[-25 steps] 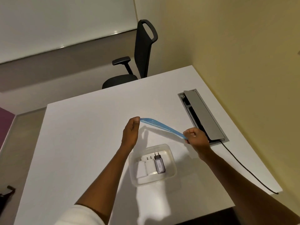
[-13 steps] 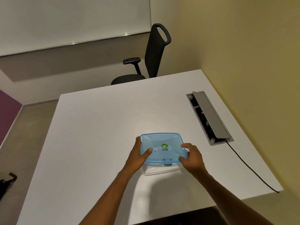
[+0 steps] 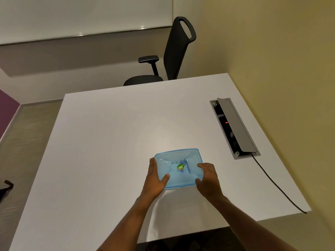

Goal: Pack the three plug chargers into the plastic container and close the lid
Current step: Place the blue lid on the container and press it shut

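A: Pressing down, the left hand (image 3: 154,178) has its grip on the left edge of the blue lid (image 3: 178,168), thumb on top. The lid sits on the container, on the white bench (image 3: 112,142).

B: What could go wrong?

A: One corner may stay up if they push unevenly, or the box may slide. The chargers show only dimly through the lid.

B: Any writing?

A: A green round sticker (image 3: 180,167), too small to read. The right hand (image 3: 208,176) grips the right edge.
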Motion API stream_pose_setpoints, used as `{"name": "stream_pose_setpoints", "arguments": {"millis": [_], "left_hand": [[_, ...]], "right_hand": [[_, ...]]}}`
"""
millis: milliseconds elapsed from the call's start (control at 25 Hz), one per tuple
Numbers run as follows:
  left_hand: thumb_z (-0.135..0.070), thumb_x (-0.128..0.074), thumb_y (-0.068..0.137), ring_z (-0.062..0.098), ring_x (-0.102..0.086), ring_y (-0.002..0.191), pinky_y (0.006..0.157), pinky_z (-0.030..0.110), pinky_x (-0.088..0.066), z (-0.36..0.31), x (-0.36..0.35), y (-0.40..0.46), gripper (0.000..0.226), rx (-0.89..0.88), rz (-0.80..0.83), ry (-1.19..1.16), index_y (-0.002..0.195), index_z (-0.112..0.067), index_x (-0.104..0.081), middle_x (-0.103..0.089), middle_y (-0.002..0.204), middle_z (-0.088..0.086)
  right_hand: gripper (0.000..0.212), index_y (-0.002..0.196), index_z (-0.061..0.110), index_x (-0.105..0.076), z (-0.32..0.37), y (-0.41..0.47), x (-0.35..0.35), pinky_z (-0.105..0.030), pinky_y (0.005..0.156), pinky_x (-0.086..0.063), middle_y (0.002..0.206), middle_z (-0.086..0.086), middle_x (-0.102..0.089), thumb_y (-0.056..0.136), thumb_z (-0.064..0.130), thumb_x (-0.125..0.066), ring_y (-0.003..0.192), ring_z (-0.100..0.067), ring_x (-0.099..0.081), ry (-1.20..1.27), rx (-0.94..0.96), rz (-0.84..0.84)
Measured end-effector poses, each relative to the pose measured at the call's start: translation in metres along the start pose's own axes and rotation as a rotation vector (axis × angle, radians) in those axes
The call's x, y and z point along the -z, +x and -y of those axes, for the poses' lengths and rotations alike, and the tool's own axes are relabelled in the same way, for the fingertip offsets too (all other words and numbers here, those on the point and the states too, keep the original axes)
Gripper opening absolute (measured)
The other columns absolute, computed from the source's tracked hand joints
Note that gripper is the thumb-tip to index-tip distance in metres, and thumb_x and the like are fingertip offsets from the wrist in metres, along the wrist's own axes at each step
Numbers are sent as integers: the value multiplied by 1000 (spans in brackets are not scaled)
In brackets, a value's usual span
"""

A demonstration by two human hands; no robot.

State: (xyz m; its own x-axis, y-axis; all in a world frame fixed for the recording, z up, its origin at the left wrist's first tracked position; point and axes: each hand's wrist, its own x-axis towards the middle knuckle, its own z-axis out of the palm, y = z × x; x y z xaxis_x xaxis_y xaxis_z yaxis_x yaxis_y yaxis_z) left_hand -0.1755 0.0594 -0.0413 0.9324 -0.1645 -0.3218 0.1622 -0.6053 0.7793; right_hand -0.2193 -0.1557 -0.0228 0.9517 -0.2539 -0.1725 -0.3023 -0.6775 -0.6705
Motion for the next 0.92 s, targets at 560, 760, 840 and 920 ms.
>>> {"name": "stream_pose_setpoints", "arguments": {"millis": [560,760,840,920], "left_hand": [[-40,-54,83,21,-21,152,124,41,-23,5,-6,12,91,3,-49,4,158,-19,-9,-20,165,4],[-42,-47,83,16,-11,153,115,22,-14,6,-10,18,92,52,-1,76,158,-21,3,-6,167,-1],[-44,-42,88,16,3,156,119,26,-11,9,-13,21,93,93,27,159,156,-17,15,15,168,1],[-45,-40,93,19,3,156,122,32,-15,10,-17,20,90,99,-9,232,156,-14,16,19,167,3]], "right_hand": [[63,133,8,-51,0,11,-5,-40,93,-51,137,-18,-45,74,-2,-71,115,-37,-51,-148,-7,76],[60,133,11,-50,-2,15,-8,-40,91,-54,137,-16,-46,76,2,-70,114,-35,-52,-177,-11,77],[55,131,12,-50,-2,16,-10,-41,89,-56,137,-16,-46,79,6,-69,113,-34,-52,-205,-12,61],[50,127,12,-51,0,14,-14,-40,87,-56,141,-17,-43,81,9,-69,114,-33,-52,-250,15,44]]}}
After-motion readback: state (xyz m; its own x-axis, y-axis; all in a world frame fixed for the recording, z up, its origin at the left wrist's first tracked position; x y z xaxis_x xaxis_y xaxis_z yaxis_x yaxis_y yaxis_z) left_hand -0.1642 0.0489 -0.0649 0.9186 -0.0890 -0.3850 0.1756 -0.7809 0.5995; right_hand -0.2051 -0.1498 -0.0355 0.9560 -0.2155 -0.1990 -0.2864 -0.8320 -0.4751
